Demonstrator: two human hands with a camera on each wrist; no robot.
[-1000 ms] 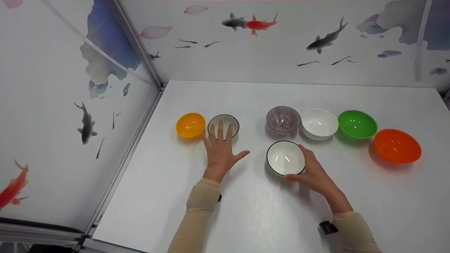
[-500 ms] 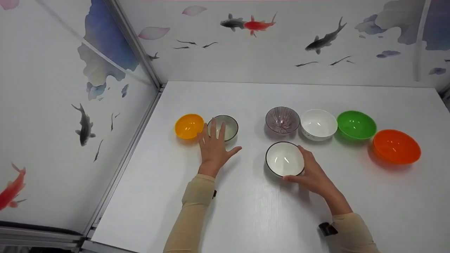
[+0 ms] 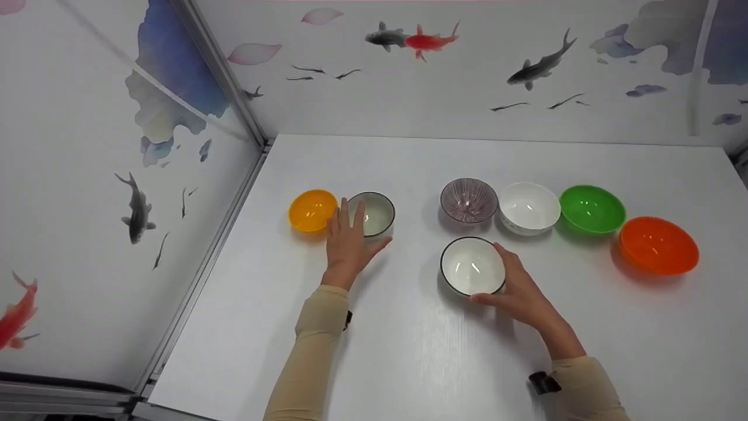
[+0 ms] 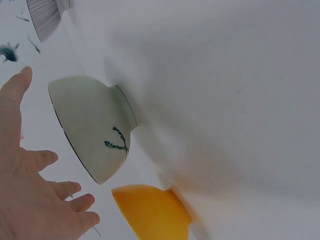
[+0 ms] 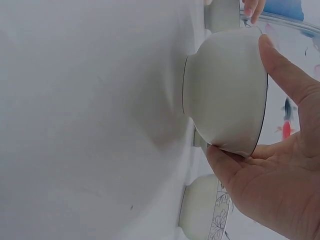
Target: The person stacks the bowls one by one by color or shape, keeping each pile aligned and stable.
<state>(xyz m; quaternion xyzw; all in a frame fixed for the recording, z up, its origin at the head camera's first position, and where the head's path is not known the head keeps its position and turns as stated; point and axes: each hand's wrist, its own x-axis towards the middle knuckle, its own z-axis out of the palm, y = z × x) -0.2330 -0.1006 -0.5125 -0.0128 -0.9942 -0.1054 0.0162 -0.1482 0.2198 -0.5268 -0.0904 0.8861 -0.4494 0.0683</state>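
A white bowl with a dark rim (image 3: 472,266) stands on the table. My right hand (image 3: 520,289) grips its right side, thumb at the near edge and fingers on the far side; the right wrist view shows the hand curved round the white bowl's wall (image 5: 225,90). My left hand (image 3: 347,245) hovers with spread fingers over the near left part of a pale grey-green bowl (image 3: 377,216). In the left wrist view that bowl has a dark sprig on its side (image 4: 92,120), and the left fingers (image 4: 67,189) stand apart from its rim.
A yellow bowl (image 3: 311,210) sits close left of the grey-green one. A ribbed purple glass bowl (image 3: 469,202), a white bowl (image 3: 529,207), a green bowl (image 3: 592,210) and an orange bowl (image 3: 658,245) line up to the right. Walls with fish pictures border the table.
My left hand has shifted left and a little nearer, from over the middle of the grey-green bowl to its left part, fingers drawing closer together. The right hand keeps hold of its bowl.
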